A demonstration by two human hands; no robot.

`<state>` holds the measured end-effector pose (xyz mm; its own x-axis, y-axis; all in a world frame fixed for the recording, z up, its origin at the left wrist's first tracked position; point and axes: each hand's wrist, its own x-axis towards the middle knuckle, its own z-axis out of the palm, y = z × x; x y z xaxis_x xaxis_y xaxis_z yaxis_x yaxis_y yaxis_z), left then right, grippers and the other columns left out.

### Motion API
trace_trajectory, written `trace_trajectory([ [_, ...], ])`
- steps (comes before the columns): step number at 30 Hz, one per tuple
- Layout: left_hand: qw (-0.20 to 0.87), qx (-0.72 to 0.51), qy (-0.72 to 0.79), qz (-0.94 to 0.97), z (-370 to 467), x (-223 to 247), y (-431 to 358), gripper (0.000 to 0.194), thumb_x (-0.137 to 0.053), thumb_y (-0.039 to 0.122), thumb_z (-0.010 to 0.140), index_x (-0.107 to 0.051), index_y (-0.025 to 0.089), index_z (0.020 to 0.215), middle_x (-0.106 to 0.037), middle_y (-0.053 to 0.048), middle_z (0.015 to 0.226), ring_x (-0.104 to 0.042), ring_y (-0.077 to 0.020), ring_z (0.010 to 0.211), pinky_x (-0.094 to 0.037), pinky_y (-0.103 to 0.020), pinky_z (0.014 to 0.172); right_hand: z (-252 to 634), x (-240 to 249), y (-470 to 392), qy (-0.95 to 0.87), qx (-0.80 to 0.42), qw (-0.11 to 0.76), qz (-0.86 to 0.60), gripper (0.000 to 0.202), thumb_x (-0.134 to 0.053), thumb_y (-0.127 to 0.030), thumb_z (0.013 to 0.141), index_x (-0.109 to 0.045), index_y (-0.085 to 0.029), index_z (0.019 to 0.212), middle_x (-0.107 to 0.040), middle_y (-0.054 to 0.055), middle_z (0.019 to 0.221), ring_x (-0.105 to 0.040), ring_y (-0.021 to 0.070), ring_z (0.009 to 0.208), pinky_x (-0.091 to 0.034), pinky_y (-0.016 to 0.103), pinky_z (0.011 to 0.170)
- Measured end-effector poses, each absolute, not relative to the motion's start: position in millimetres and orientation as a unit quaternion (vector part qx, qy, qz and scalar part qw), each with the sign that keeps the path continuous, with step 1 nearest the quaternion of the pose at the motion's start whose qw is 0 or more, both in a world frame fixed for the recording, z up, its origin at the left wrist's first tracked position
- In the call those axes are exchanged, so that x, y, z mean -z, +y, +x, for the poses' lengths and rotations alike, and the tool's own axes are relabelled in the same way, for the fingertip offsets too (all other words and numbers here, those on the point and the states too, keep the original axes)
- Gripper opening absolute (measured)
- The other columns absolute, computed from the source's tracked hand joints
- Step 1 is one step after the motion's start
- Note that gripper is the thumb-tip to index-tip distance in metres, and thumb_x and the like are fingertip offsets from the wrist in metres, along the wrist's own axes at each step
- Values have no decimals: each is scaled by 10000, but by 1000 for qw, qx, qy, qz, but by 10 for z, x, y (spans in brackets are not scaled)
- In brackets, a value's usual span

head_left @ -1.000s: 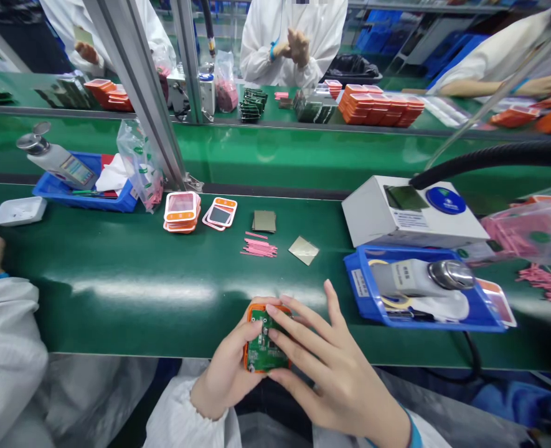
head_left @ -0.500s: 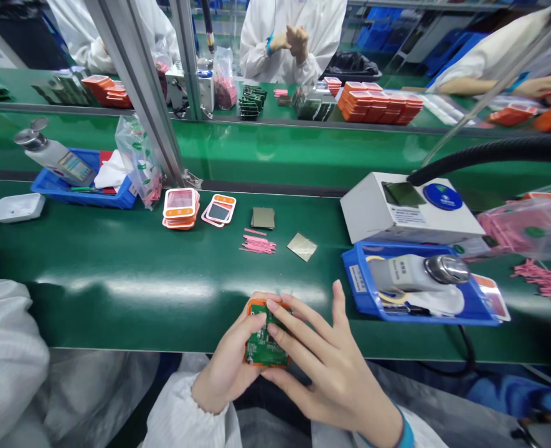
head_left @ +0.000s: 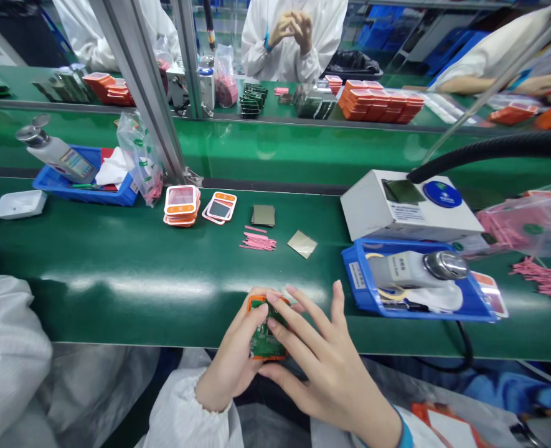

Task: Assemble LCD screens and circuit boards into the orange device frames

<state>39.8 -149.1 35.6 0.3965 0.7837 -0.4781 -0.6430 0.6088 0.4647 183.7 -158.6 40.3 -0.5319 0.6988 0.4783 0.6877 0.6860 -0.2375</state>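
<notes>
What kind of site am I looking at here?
Most likely an electronics assembly line. Both hands, left hand and right hand, hold an orange casing with a green circuit board at a long green conveyor belt. Stacks of orange casings sit on the far bench, beside people in white coats.

No text reading legibly anywhere; labels on white box [head_left: 408,208], blue tray [head_left: 357,274], bottle [head_left: 70,163] showing too small, blurred.

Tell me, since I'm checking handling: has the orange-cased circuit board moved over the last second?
No, hardly: the orange-cased circuit board sits in both hands, left hand and right hand, at the green belt's near edge, as before.
</notes>
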Motion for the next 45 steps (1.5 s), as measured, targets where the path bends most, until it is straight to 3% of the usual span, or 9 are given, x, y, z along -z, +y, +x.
trace_trajectory([
  [5, 824, -431, 361, 68, 376, -318, -1472, 212, -580, 318, 867, -625, 233, 1055, -708, -42, 1000, -676, -229, 949, -515, -344, 833, 1881, -392, -1591, -890, -13, 225, -397, 481, -607, -432, 861, -546, -136, 1234, -503, 197, 1397, -349, 378, 1368, -149, 764, 1060],
  [9, 824, -430, 361, 74, 345, -312, -1452, 211, -562, 322, 875, -631, 214, 1043, -702, -45, 995, -665, -220, 941, -499, -340, 857, 1910, -399, -1597, -881, -10, 264, -392, 485, -642, -381, 841, -531, -137, 1244, -504, 212, 1384, -308, 379, 1389, -188, 762, 1052],
  [16, 821, -435, 360, 91, 339, -358, -1435, 196, -569, 279, 859, -636, 225, 1035, -697, -33, 977, -670, -223, 921, -499, -345, 847, 1818, -405, -1581, -871, -29, 269, -411, 321, -641, -361, 851, -608, -163, 1102, -543, 197, 1356, -408, 379, 1336, -178, 772, 1050],
  [22, 822, -426, 365, 102, 318, -351, -1432, 288, -590, 223, 816, -618, 244, 1102, -691, -20, 1021, -668, -210, 912, -504, -281, 744, 1803, -387, -1566, -879, -54, 277, -384, 317, -638, -290, 859, -583, -101, 1107, -574, 245, 1292, -470, 366, 1292, -252, 744, 1055],
  [28, 842, -416, 335, 81, 227, -339, -1431, 553, -637, 351, 753, -500, 192, 1265, -671, -91, 1118, -599, -304, 1112, -448, -401, 940, 1819, -256, -1521, -829, -144, 402, -361, 420, -690, -157, 794, -543, -160, 1187, -554, 206, 1285, -518, 304, 1251, -479, 576, 992],
  [31, 831, -420, 334, 146, 152, -371, -1463, 628, -657, 390, 768, -418, 278, 1337, -584, -81, 1311, -500, -314, 1253, -380, -439, 1031, 1835, -164, -1505, -734, -313, 491, -349, 365, -711, -288, 794, -591, -232, 1134, -569, 153, 1286, -577, 294, 1196, -526, 515, 947],
  [35, 678, -477, 385, 405, 88, -454, -1523, 636, -707, 217, 767, -446, 335, 1336, -405, -41, 1496, -317, -278, 1398, -234, -409, 1141, 1768, -99, -1520, -503, -611, 523, -317, 487, -380, -615, 906, -584, -250, 1156, -642, 132, 1240, -636, 299, 1120, -570, 532, 849],
  [38, 554, -457, 425, 551, 92, -514, -1542, 733, -740, 71, 689, -494, 328, 1330, -417, -32, 1490, -307, -282, 1404, -184, -408, 1161, 1626, -122, -1553, -359, -750, 489, -265, 636, -103, -565, 946, -533, -208, 1249, -621, 139, 1282, -653, 283, 1095, -542, 576, 869],
  [45, 502, -464, 460, 567, 112, -591, -1459, 645, -783, 17, 570, -661, 264, 1153, -656, -47, 1218, -446, -304, 1301, -106, -430, 1181, 1368, -300, -1594, -377, -734, 490, -283, 740, 93, -445, 936, -511, -182, 1272, -727, 123, 1040, -668, 269, 1024, -414, 618, 995],
])
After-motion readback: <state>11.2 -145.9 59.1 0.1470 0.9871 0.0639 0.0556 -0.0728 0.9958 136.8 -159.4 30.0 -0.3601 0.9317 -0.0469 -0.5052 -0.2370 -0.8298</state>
